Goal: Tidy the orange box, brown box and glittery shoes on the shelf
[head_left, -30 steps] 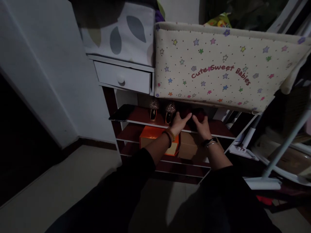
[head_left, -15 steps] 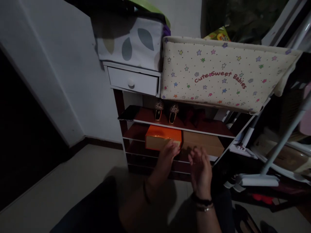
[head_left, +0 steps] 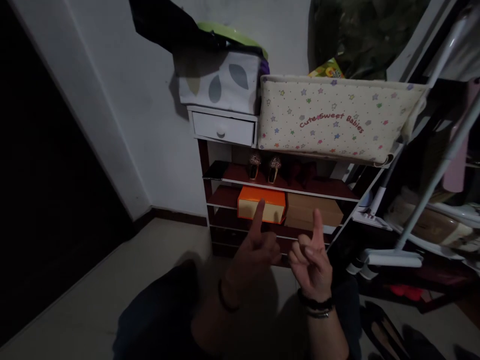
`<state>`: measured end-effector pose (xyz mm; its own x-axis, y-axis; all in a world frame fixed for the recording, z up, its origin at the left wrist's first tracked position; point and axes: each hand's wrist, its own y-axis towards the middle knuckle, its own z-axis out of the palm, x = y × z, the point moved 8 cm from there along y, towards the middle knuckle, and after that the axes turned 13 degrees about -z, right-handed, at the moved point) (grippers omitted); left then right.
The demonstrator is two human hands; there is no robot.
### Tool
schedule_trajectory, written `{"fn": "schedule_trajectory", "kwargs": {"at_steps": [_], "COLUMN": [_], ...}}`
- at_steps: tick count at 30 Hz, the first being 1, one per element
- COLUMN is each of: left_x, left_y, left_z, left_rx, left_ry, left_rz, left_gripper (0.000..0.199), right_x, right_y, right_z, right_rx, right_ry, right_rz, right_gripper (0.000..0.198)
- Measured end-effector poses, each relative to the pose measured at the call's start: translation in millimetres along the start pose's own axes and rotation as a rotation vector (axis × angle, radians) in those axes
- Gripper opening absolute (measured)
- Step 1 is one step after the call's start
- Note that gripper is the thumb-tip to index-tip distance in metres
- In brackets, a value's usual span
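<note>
Pointing up: left hand (head_left: 258, 250) and right hand (head_left: 312, 265) are hanging half-open, empty, index fingers (head_left: 318, 227) extending, others curling, in front of orange box (head_left: 250, 208) and brown box (head_left: 305, 207), contents hidden. Dark-red shoes (head_left: 308, 171), dim, are sitting on the shelf (head_left: 332, 188) above. Green packet (head_left: 327, 69) is showing over star-print bin (head_left: 326, 135).

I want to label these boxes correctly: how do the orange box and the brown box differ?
The orange box has a bright top and pale front; the brown box looks plain brown. The orange box is on the picture's left, the brown box on its right. Both lie side by side.
</note>
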<state>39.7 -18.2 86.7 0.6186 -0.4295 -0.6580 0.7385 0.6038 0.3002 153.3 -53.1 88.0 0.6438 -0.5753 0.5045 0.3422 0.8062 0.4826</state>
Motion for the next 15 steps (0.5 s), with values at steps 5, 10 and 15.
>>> {"fn": "schedule_trajectory", "kwargs": {"at_steps": [5, 10, 15], "left_x": [-12, -2, 0], "left_y": [-35, -45, -48], "left_z": [47, 50, 51], "left_rx": [0.276, 0.293, 0.357], "left_ry": [0.13, 0.157, 0.146], "left_rz": [0.089, 0.068, 0.092], "left_gripper": [0.119, 0.129, 0.126], "right_x": [25, 21, 19], "right_y": [-26, -43, -48], "right_z": [31, 28, 24], "right_rx": [0.241, 0.264, 0.287], "right_ry": [-0.012, 0.003, 0.017], "right_rz": [-0.095, -0.105, -0.097], "right_gripper": [0.096, 0.108, 0.105]}}
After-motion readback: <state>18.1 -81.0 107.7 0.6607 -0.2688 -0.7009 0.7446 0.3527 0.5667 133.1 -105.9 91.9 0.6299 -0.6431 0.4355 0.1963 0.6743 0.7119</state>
